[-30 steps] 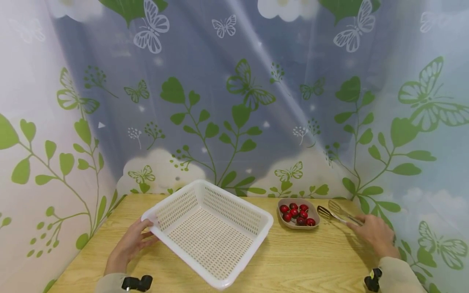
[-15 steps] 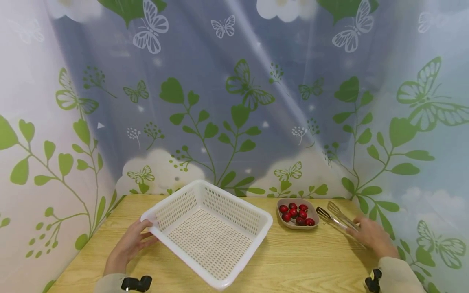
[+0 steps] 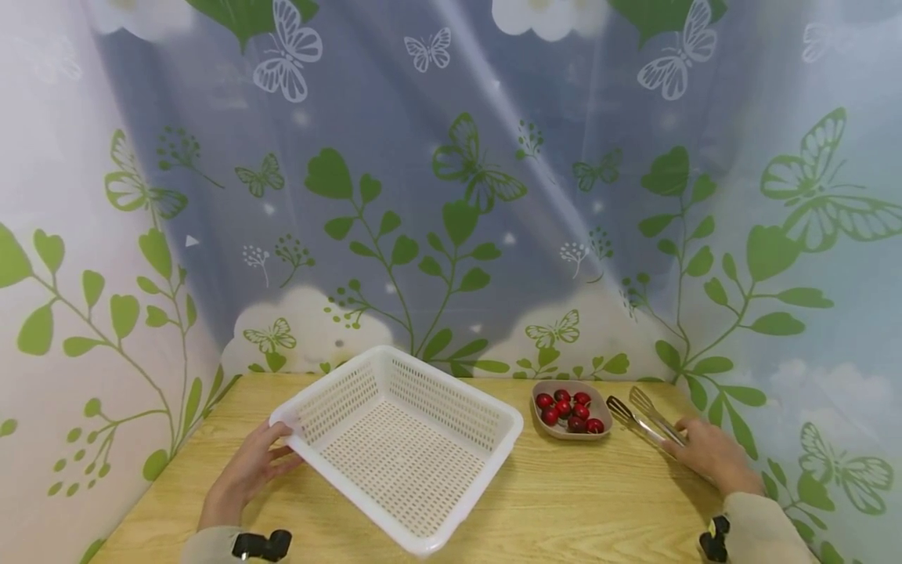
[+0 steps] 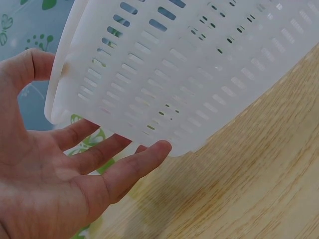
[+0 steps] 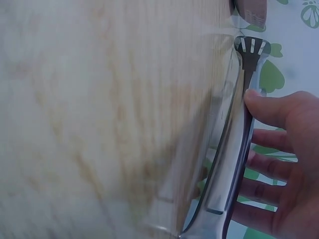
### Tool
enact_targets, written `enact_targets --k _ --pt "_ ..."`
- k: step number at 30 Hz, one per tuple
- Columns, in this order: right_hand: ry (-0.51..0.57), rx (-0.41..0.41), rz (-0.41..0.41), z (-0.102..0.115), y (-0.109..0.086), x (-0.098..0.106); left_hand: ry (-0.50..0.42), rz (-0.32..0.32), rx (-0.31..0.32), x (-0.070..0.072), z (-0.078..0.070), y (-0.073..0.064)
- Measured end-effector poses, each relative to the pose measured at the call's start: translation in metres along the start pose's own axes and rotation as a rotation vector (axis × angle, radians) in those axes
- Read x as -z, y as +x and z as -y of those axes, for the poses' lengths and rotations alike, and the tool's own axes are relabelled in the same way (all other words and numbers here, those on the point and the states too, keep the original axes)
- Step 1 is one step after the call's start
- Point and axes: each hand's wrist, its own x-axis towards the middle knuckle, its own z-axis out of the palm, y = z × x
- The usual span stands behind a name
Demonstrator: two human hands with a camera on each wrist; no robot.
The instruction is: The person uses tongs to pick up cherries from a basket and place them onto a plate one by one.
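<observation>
In the head view a white slotted plastic basket (image 3: 402,462) stands tilted at centre left. My left hand (image 3: 250,470) holds its left corner, thumb over the rim. The left wrist view shows the fingers (image 4: 134,172) under the basket's wall. Metal tongs (image 3: 651,429) with slotted ends are in my right hand (image 3: 715,454). Their two ends stand apart with nothing between them. From the right wrist, the thumb lies along one edge of the tongs (image 5: 232,154) and the fingers along the other. Just left of the tong ends, several dark red cherries (image 3: 564,409) sit in a dish.
The small beige dish (image 3: 574,435) stands near the back edge of the wooden table (image 3: 564,501). A curtain (image 3: 395,235) printed with leaves and butterflies closes off the back and both sides. Bare tabletop lies between the basket and my right hand.
My right hand has drifted slightly left and the tongs have turned, so their two arms show more side by side. My left hand and the basket hold their place.
</observation>
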Motion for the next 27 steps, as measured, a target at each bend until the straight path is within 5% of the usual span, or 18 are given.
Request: enact_targets --k 20,24,27 --pt "-0.065 -0.059 0.019 0.010 0.000 -0.001 0.002 0.026 -0.014 0.004 0.001 0.002" --pt "-0.096 -0.053 -0.021 0.018 0.000 0.002 0.056 -0.019 -0.027 0.004 -0.008 -0.001" --pt "-0.098 -0.011 -0.106 0.029 0.002 0.007 0.195 -0.126 -0.064 0.002 -0.025 -0.006"
